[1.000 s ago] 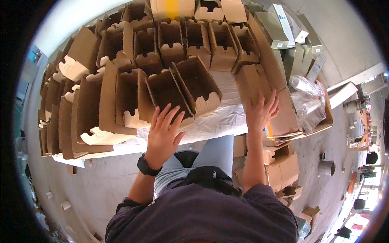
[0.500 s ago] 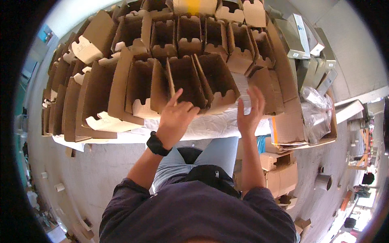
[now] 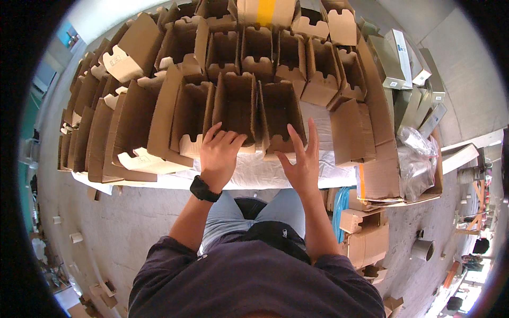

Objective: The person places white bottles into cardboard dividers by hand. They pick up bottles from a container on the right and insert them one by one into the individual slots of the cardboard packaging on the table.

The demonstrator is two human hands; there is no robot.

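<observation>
At the centre of the frame the left hand (image 3: 220, 155) rests with fingers curled over the near edge of an open cardboard box (image 3: 235, 108), gripping its rim. Just to its right, the right hand (image 3: 300, 161) is spread flat, fingers apart, its fingertips at the front of a second cardboard box (image 3: 280, 111); whether they press on it is hard to tell. Both boxes stand side by side on a white-covered table (image 3: 265, 172), in the front row of many folded boxes (image 3: 159, 79) filling the upper frame. A black wristwatch (image 3: 204, 189) circles the left wrist.
</observation>
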